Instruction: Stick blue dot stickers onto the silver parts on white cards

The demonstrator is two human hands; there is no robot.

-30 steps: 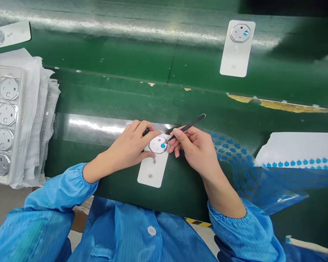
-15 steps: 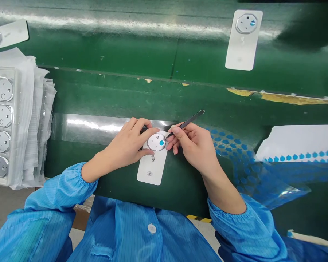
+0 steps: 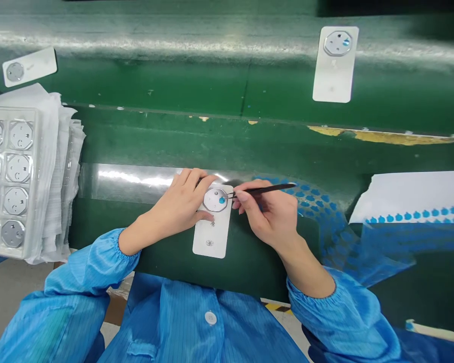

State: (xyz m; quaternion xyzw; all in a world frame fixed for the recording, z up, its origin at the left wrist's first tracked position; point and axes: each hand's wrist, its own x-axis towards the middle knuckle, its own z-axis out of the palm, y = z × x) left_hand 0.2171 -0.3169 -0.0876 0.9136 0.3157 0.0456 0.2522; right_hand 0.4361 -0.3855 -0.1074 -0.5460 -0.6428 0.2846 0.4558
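Observation:
A white rectangular plate [image 3: 211, 236] with rounded corners lies on the green bench, bearing small dark print and an octagonal disc [image 3: 211, 202] near its far end. Thumb and fingers of my left hand [image 3: 176, 206] close about the plate's left side beside the disc, holding it. My right hand [image 3: 274, 217] pinches a pair of black tweezers [image 3: 274, 188], held nearly level. Their tips reach the disc's right edge, close to a small blue sticker [image 3: 222, 200] on its face. Whether the tips touch the sticker, I cannot tell.
Clear film with blue stickers [image 3: 314, 199] spreads right of my hand, near a white sheet [image 3: 419, 196] edged with blue shapes. At left, a clear tray [image 3: 38, 176] of discs tops stacked packing. Two more plates lie beyond, a left plate [image 3: 38, 64] and a right plate [image 3: 335, 83].
The tweezers have tipped from slanting upward to nearly level, with their tips shifting right across the disc. My left hand keeps its hold on the plate. The view has shifted slightly left.

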